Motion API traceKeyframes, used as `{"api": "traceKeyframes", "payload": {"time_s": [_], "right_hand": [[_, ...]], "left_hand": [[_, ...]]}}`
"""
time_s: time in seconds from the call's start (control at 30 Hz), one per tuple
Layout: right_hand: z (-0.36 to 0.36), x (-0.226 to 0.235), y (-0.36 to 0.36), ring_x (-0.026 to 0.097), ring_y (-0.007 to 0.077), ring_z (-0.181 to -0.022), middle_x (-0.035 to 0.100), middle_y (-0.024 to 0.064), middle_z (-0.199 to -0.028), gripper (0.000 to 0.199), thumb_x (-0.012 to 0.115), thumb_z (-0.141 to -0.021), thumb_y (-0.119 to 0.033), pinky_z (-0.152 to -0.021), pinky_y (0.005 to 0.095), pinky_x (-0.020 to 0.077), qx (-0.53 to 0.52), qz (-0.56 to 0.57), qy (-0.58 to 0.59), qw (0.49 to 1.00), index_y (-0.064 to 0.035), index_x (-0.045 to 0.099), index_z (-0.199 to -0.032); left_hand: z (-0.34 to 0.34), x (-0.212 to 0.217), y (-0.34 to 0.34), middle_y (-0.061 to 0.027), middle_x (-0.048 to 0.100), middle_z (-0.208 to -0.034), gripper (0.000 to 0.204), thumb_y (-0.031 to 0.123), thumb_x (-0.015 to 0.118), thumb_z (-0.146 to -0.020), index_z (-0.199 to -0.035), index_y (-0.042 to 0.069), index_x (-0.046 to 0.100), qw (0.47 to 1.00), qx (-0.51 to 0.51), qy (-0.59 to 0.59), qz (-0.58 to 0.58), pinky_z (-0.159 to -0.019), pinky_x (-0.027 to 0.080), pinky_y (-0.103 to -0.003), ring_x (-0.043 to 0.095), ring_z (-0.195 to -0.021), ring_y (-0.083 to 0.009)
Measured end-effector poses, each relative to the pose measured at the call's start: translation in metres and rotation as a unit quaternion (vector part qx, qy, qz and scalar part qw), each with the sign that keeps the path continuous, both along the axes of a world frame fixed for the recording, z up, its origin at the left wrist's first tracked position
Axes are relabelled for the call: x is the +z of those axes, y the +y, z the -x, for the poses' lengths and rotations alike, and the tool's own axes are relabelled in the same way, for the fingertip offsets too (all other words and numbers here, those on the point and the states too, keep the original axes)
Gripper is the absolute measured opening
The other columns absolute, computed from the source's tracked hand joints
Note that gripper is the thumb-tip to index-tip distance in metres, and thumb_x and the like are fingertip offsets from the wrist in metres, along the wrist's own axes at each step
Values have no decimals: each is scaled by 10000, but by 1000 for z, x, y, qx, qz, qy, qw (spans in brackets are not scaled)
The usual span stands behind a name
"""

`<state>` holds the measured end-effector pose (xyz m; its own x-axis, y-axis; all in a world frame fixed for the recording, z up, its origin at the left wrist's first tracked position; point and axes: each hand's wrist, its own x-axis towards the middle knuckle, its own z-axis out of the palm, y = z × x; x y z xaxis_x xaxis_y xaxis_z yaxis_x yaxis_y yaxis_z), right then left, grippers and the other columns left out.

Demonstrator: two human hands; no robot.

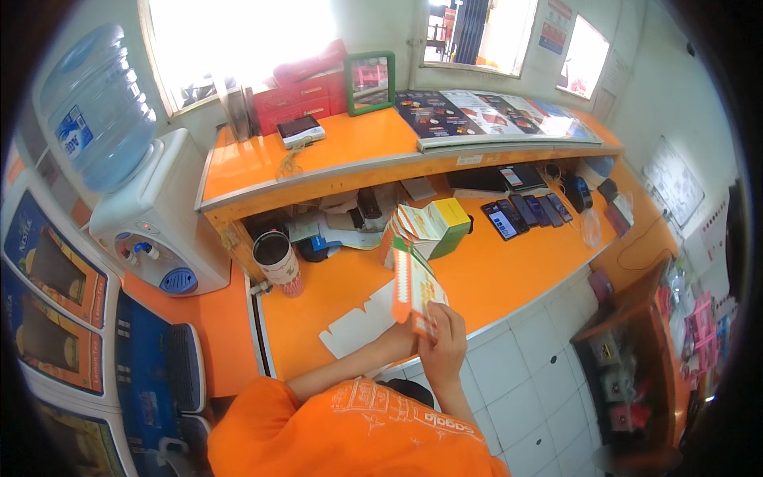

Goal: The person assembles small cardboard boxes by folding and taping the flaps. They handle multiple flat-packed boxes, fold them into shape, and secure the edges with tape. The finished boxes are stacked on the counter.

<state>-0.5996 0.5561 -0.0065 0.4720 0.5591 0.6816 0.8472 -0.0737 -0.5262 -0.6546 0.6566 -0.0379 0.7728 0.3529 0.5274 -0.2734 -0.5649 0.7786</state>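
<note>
I hold a printed paperboard carton (420, 285) in orange, white and green over the near part of the orange counter. My right hand (443, 340) closes round its lower right edge. My left hand (399, 338) is at its lower left, the fingers mostly hidden behind the board. On the counter just left of my hands lies a white carton blank (358, 319) with notched edges. Beyond the held carton stand several folded cartons (415, 226), against a yellow and green box (451, 226).
A patterned cup (278, 262) stands at the counter's left. Several phones (524, 213) lie at the right, below a raised shelf (334, 163) with a green-framed mirror (370, 83) and red boxes (302, 99). A water dispenser (171, 215) stands at far left.
</note>
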Motion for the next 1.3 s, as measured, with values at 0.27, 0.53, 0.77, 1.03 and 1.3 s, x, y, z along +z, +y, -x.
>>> {"api": "traceKeyframes", "payload": {"time_s": [0.27, 0.53, 0.77, 1.03, 1.3], "right_hand": [[-22, 2, -8, 602, 253, -815, 615, 86, -890, 309, 614, -746, 69, -663, 341, 501, -26, 11, -43, 999, -74, 694, -1008], [-19, 4, -7, 601, 255, -785, 614, 96, -847, 304, 598, -692, 96, -641, 341, 497, -36, -14, 4, 999, -53, 669, -947], [-12, 5, -8, 638, 207, -735, 648, 106, -826, 181, 635, -739, 83, -612, 296, 510, -22, -51, 133, 990, -11, 650, -892], [-2, 2, -3, 664, 163, -746, 682, 107, -845, 95, 666, -832, -21, -665, 271, 521, 13, -102, 214, 971, 21, 659, -916], [-12, 7, -4, 610, 162, -789, 633, 104, -864, 69, 641, -843, -19, -711, 266, 483, 1, -154, 269, 951, 17, 674, -892]], "left_hand": [[22, 11, 39, -210, 598, -1140, 713, 210, 697, -848, -1388, 54, 259, 869, -37, 55, 491, -722, 562, -315, 677, -884, -237], [33, 51, 38, -215, 555, -1264, 886, 52, 766, -752, -1438, 142, 212, 933, -16, 124, 337, -838, 535, -339, 618, -1050, -220], [33, 56, 33, -136, 634, -1081, 642, 12, 743, -759, -1301, 102, 411, 958, -8, 90, 273, -796, 545, -298, 646, -981, -184], [15, 47, 18, -70, 660, -953, 377, 32, 754, -762, -1094, 26, 575, 966, 150, -29, 207, -774, 537, -264, 651, -872, -129], [13, 39, 1, -102, 690, -906, 300, 69, 742, -764, -1045, 16, 651, 976, 202, -59, 56, -726, 532, -284, 679, -814, -191]]}}
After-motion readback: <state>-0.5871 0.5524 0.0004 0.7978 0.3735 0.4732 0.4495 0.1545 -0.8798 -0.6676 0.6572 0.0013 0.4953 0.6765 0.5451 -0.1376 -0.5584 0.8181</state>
